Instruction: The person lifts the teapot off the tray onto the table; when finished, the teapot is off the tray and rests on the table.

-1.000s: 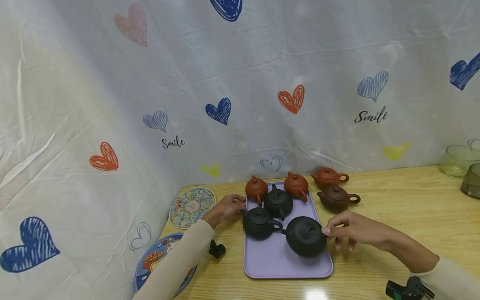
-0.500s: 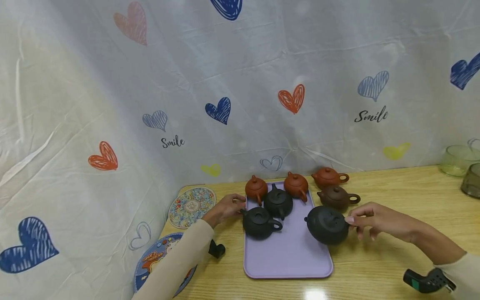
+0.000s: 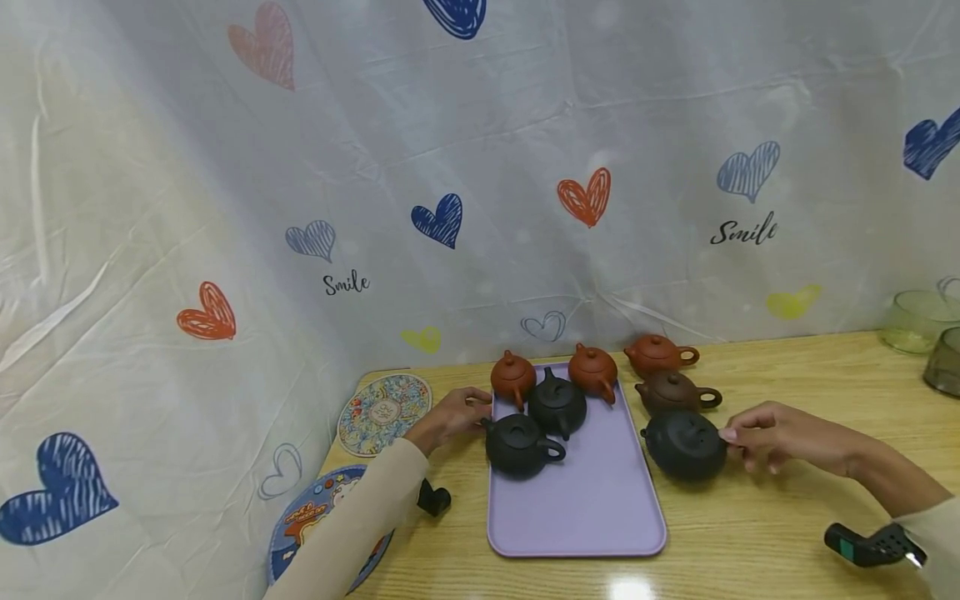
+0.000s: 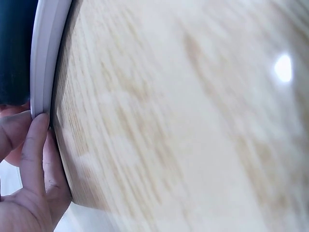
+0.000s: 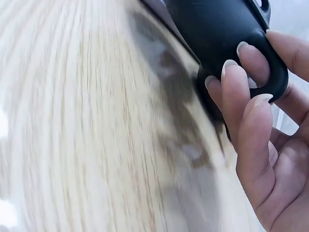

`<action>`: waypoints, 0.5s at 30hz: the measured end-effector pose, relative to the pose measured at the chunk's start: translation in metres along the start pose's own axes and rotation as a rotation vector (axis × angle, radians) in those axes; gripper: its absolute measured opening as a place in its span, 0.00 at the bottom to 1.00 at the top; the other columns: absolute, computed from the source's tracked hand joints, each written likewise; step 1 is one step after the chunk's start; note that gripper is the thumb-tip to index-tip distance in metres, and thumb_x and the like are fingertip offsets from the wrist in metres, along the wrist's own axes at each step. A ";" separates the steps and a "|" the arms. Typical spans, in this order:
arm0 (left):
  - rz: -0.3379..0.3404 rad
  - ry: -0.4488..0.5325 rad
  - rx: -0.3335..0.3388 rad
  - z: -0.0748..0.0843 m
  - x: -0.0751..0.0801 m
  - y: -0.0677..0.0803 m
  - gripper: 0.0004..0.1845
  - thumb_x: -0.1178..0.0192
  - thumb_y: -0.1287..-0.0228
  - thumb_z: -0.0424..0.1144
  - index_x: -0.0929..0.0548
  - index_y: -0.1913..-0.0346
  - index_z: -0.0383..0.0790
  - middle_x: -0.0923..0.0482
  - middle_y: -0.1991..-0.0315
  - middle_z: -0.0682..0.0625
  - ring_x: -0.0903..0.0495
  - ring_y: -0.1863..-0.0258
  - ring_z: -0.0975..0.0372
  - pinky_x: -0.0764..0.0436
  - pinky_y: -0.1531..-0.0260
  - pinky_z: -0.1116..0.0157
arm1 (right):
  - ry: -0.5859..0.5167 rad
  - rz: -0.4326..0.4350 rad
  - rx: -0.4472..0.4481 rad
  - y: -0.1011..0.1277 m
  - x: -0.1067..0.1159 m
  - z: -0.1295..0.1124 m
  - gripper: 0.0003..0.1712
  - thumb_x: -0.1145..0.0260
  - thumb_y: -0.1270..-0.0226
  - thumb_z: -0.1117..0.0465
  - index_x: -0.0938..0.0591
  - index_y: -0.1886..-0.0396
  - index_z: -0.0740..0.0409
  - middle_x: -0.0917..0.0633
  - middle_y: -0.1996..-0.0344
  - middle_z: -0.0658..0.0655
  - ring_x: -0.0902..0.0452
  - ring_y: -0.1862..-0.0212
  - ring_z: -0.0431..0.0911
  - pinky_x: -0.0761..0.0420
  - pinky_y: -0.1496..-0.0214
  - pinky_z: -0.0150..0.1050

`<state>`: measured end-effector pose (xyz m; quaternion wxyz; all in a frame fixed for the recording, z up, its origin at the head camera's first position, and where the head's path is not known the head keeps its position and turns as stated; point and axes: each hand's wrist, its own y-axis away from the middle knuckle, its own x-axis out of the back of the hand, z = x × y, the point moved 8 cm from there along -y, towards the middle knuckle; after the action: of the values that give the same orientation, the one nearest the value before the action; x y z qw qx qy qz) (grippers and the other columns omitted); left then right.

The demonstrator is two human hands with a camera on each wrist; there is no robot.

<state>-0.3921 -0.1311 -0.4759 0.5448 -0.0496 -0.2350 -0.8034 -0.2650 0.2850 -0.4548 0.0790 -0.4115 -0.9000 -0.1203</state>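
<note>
In the head view my right hand holds a large black teapot by its handle. The right wrist view shows fingers curled through and around the handle loop, with the pot close over the wooden table. My left hand pinches the left rim of a lilac tray; in the left wrist view thumb and finger meet at that pale rim. On the tray sit two black teapots, one in front and one behind it, plus two red-brown teapots, left and right.
Right of the tray stand a dark brown teapot, just behind the held pot, and a reddish teapot. Two round patterned mats lie at left, one partly under my sleeve. Glass vessels stand far right. A heart-printed cloth hangs behind.
My right hand has carried the large black teapot from the tray rightward, past its right edge, to beside the brown teapot. The left hand has stayed at the tray rim.
</note>
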 end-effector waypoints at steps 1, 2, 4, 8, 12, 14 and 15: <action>0.000 0.000 0.000 0.000 0.000 0.000 0.18 0.42 0.27 0.32 0.24 0.39 0.30 0.21 0.47 0.35 0.16 0.60 0.58 0.13 0.53 0.55 | 0.000 -0.003 0.002 0.001 0.001 0.001 0.18 0.53 0.18 0.64 0.17 0.56 0.67 0.15 0.67 0.53 0.18 0.66 0.44 0.15 0.69 0.37; 0.000 -0.001 -0.001 0.000 0.000 0.000 0.18 0.42 0.28 0.32 0.24 0.39 0.30 0.21 0.47 0.35 0.16 0.60 0.59 0.13 0.52 0.55 | 0.000 -0.007 0.004 0.001 0.002 0.002 0.18 0.53 0.18 0.65 0.17 0.56 0.67 0.15 0.67 0.52 0.18 0.67 0.42 0.15 0.69 0.36; -0.001 -0.002 -0.001 0.001 0.000 0.000 0.18 0.42 0.27 0.32 0.25 0.38 0.30 0.21 0.47 0.35 0.16 0.60 0.58 0.13 0.52 0.56 | -0.002 -0.019 0.009 0.002 0.003 0.003 0.18 0.53 0.18 0.65 0.18 0.57 0.68 0.15 0.68 0.50 0.18 0.67 0.40 0.16 0.70 0.35; 0.000 -0.004 0.005 0.000 0.000 -0.001 0.19 0.42 0.27 0.32 0.25 0.38 0.30 0.21 0.47 0.35 0.16 0.59 0.58 0.13 0.52 0.57 | -0.005 -0.042 0.005 0.002 0.001 0.006 0.17 0.53 0.19 0.66 0.19 0.59 0.70 0.16 0.70 0.48 0.20 0.69 0.37 0.17 0.72 0.32; 0.001 -0.008 0.007 0.000 0.000 -0.001 0.19 0.42 0.27 0.32 0.25 0.37 0.29 0.21 0.47 0.35 0.15 0.58 0.57 0.13 0.53 0.57 | -0.001 -0.050 -0.031 -0.001 0.000 0.010 0.18 0.52 0.18 0.64 0.19 0.61 0.70 0.17 0.71 0.47 0.20 0.69 0.35 0.19 0.72 0.30; 0.002 -0.012 0.006 -0.001 -0.001 0.000 0.19 0.42 0.27 0.32 0.25 0.38 0.29 0.21 0.47 0.35 0.15 0.58 0.57 0.13 0.53 0.57 | 0.002 -0.053 -0.040 -0.001 -0.001 0.012 0.18 0.52 0.18 0.64 0.19 0.62 0.71 0.17 0.72 0.46 0.20 0.69 0.35 0.19 0.73 0.30; 0.002 -0.013 0.004 -0.001 -0.001 0.000 0.19 0.42 0.27 0.32 0.25 0.38 0.29 0.21 0.47 0.35 0.16 0.59 0.57 0.13 0.53 0.57 | 0.001 -0.056 -0.043 -0.002 -0.001 0.013 0.19 0.52 0.18 0.64 0.20 0.62 0.71 0.17 0.72 0.46 0.20 0.69 0.35 0.20 0.73 0.29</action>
<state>-0.3916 -0.1306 -0.4770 0.5441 -0.0540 -0.2401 -0.8021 -0.2664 0.2868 -0.4673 0.0674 -0.3877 -0.9083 -0.1419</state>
